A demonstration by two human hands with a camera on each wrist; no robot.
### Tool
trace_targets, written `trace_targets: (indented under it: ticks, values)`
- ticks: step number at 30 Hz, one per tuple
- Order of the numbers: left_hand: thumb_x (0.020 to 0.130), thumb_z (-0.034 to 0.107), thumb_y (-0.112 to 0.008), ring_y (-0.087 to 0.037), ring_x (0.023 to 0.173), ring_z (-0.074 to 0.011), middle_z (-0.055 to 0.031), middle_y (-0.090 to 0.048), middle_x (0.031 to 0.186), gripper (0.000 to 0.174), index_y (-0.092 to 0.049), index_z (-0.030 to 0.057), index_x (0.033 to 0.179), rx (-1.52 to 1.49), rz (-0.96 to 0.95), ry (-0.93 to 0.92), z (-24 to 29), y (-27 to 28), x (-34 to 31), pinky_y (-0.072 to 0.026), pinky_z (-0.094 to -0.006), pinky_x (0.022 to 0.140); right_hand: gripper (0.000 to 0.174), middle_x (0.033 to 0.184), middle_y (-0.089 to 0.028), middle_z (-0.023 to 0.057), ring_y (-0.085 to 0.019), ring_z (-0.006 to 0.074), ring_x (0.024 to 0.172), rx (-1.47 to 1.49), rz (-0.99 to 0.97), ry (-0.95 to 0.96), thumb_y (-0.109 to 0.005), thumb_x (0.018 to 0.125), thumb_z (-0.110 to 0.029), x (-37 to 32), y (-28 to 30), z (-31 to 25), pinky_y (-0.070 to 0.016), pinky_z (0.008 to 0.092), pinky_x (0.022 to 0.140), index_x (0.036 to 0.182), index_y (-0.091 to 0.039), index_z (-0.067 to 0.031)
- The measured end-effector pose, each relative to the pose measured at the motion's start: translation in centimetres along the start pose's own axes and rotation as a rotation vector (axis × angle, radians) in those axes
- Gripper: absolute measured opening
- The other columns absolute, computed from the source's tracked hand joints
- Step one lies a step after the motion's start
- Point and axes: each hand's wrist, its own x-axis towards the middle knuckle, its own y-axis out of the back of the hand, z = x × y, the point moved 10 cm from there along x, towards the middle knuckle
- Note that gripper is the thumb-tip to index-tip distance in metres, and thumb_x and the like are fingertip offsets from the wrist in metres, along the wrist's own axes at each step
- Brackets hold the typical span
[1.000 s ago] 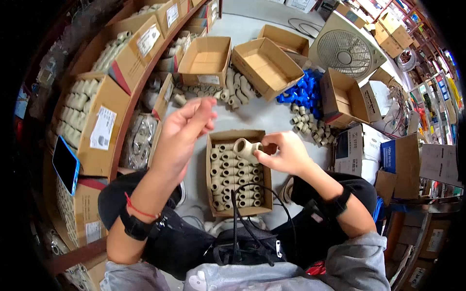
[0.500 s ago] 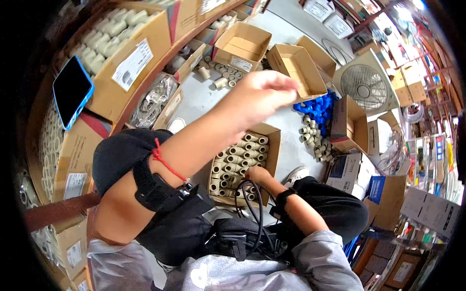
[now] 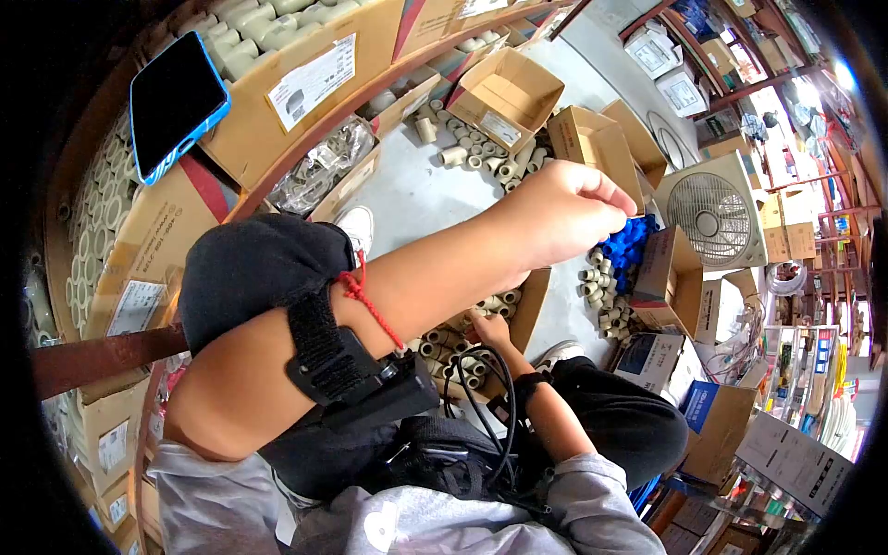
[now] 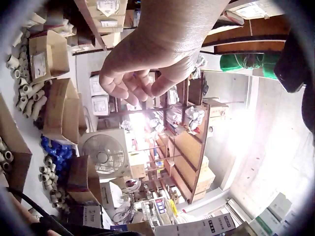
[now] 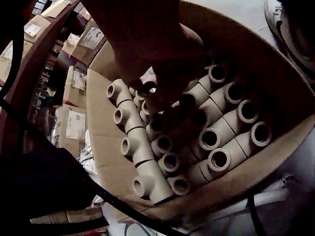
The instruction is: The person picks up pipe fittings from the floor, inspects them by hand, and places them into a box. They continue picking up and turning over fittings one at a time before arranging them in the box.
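My left hand is raised above the floor, past the far side of the carton. In the left wrist view its fingers hang loosely curled with nothing between them. Down inside the open cardboard carton is my right hand. Beige pipe tees stand in rows there, their round mouths facing sideways and up. In the right wrist view the hand, in deep shadow, curls its fingers round a tee at the far end of the rows. My left forearm covers part of the carton in the head view.
Shelves with cartons of fittings line the left, a phone leaning on them. Ahead are open cartons, loose grey fittings, blue fittings and a box fan. A black cable loops over the carton's near side.
My right hand has gone from holding a tee above the carton to down among the rows. The left hand has swung forward and right. The head view has turned.
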Motion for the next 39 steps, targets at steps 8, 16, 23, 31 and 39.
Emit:
trace_targets:
  ticks: [8,16,23,31,39]
  values:
    - [0.078,0.015,-0.049,-0.047,0.075,-0.0054,0.0015,-0.053,0.082,0.015,-0.055,0.0077,0.089,-0.002,-0.005,0.026,-0.3,0.1,-0.3,-0.0345,-0.0175,0.061,0.046,0.066,-0.059,0.0136,-0.059,0.019,0.055,-0.273,-0.179,-0.02,-0.056,0.07,-0.042,3.2,-2.3,3.7,-0.0476,0.0277,0.05,0.07,-0.058,0.0043]
    - [0.078,0.017,-0.048,-0.047,0.076,-0.0055,0.0019,-0.054,0.082,0.016,-0.056,0.0086,0.089,0.02,-0.012,0.049,-0.4,-0.2,-0.4,-0.0344,-0.0178,0.062,0.055,0.065,-0.055,0.0125,-0.053,0.0197,0.057,-0.516,-0.353,-0.073,-0.061,0.059,-0.048,-2.1,-3.6,2.1,-0.041,0.0315,0.051,0.079,-0.057,0.0026]
    - [0.078,0.017,-0.048,-0.046,0.074,-0.0058,0.0021,-0.053,0.081,0.015,-0.056,0.0093,0.088,0.01,-0.019,0.059,-0.8,-0.2,-0.4,-0.0345,-0.0177,0.062,0.051,0.064,-0.055,0.0108,-0.053,0.0177,0.057,-0.727,-0.367,-0.003,-0.062,0.062,-0.044,-2.8,-3.9,1.9,-0.0423,0.0298,0.053,0.081,-0.056,0.0029]
    - [0.078,0.018,-0.048,-0.046,0.074,-0.0061,0.0022,-0.053,0.082,0.015,-0.056,0.0098,0.087,0.013,-0.018,0.072,-0.9,0.0,-0.5,-0.0342,-0.0181,0.062,0.046,0.063,-0.055,0.0088,-0.053,0.0155,0.058,-0.726,-0.339,0.195,-0.063,0.065,-0.039,-2.2,-4.7,-0.9,-0.0439,0.0278,0.054,0.083,-0.055,0.0031]
    - [0.078,0.018,-0.047,-0.046,0.076,-0.0065,0.0018,-0.053,0.084,0.015,-0.056,0.01,0.088,0.026,-0.023,0.067,-0.9,-0.1,-0.4,-0.0342,-0.0182,0.063,0.023,0.068,-0.06,0.0076,-0.055,0.0165,0.06,-0.666,-0.511,0.55,-0.065,0.064,-0.023,-2.1,-7.0,-1.6,-0.043,0.0289,0.055,0.076,-0.063,-0.0039]
